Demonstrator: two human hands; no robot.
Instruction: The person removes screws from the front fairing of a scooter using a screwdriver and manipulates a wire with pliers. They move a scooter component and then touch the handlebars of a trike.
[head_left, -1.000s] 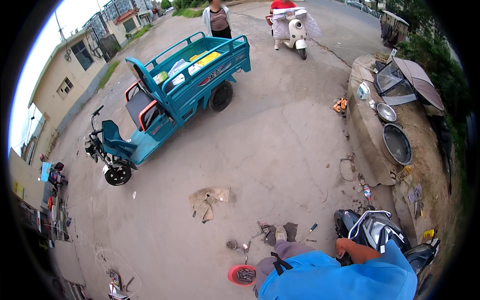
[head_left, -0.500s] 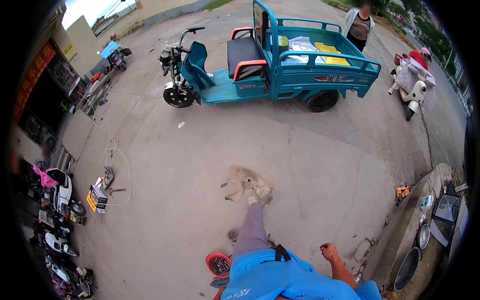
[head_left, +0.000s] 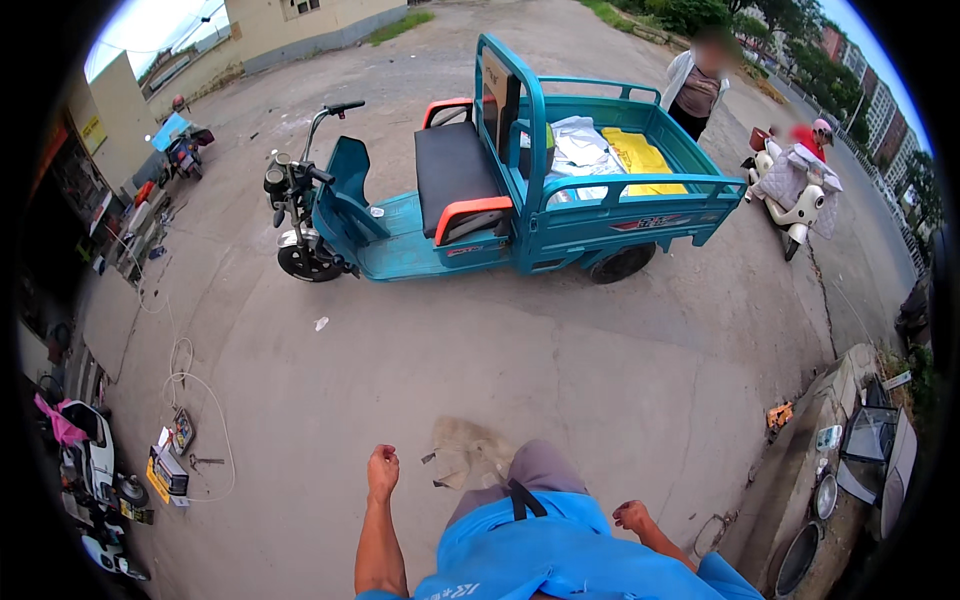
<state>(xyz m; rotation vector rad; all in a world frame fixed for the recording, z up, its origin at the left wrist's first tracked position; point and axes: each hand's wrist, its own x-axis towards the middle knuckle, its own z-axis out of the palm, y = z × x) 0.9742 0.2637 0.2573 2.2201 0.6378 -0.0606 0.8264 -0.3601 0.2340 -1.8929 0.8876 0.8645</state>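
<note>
Both hands are empty — left hand (head_left: 382,470) curled in a loose fist, right hand (head_left: 632,516) half closed. Nearest is a flattened rag (head_left: 468,455) on the concrete (head_left: 560,370) ahead of the left hand; it looks light and limp — best pinched at an edge.
</note>
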